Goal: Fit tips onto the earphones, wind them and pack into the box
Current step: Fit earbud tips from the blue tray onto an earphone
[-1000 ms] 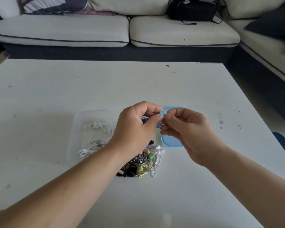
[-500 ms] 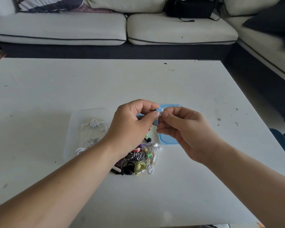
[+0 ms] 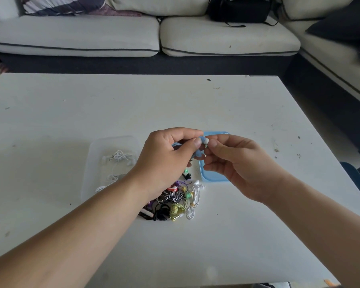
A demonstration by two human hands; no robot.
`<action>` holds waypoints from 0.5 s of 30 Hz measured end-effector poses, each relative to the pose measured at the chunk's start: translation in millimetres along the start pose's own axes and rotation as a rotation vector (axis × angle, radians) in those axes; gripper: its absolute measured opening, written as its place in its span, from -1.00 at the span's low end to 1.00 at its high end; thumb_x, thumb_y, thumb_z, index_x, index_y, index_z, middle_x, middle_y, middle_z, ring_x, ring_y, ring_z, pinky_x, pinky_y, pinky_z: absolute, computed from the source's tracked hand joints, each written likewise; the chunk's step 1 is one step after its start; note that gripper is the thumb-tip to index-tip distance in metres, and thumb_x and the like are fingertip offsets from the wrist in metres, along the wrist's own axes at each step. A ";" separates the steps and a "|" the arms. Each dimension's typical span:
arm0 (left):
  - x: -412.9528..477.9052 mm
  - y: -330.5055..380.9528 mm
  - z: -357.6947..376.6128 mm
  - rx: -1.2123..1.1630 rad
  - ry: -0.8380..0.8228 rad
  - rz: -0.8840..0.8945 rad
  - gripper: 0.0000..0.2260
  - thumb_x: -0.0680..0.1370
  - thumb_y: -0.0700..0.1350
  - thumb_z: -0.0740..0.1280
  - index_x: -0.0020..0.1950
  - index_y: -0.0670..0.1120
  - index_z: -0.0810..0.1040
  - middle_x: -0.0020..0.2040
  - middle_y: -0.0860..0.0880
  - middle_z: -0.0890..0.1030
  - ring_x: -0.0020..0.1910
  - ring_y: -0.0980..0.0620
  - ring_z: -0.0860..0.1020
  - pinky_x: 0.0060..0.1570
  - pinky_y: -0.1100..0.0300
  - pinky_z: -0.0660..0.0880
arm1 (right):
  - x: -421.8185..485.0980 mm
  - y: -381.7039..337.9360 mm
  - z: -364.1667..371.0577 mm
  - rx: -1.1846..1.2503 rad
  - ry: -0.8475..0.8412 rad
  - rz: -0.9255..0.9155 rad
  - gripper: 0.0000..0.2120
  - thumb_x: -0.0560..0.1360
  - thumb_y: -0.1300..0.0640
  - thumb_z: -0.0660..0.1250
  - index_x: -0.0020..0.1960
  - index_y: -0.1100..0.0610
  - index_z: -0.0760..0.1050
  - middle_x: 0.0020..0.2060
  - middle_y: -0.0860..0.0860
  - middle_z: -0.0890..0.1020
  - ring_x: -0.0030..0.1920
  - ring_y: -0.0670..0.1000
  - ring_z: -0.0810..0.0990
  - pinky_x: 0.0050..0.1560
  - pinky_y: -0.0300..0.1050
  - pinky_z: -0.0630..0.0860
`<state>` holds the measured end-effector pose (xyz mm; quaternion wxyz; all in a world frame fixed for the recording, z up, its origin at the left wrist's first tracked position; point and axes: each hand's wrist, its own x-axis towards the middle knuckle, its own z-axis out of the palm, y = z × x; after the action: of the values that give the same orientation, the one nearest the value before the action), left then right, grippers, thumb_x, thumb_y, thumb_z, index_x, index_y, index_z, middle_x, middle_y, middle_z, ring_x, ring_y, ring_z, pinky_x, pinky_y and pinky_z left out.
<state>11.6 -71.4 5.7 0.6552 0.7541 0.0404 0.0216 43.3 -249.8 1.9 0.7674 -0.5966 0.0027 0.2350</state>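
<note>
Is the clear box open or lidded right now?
Open: the clear box has no lid on; the blue lid lies apart on the table.

two bare hands, the left hand and the right hand, each on a bare forearm, uncovered from the fingertips to the edge of view. the thumbnails are cut short and plain. both forearms look broad and smooth.

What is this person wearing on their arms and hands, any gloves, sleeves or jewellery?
Nothing is worn that I can see. The left hand and right hand are bare: no gloves, rings or watch. Both forearms are bare too, with no sleeve showing as far as the picture's edge.
</note>
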 end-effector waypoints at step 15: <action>-0.5 0.1 2.0 -0.019 -0.010 -0.094 -0.93 0.58 -0.11 0.47 0.03 0.03 0.73 -0.18 -0.05 0.75 -0.11 -0.10 0.73 -0.13 0.10 0.67 | -5.4 -6.2 2.9 -0.337 0.122 -0.204 -0.89 0.49 0.34 0.49 0.02 0.27 0.69 -0.19 0.21 0.75 -0.11 0.21 0.75 -0.01 -0.08 0.68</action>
<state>11.2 -73.4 5.5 0.6626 0.7454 0.0722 -0.0125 39.9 -250.2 10.0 0.6750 -0.7268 -0.0506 0.1166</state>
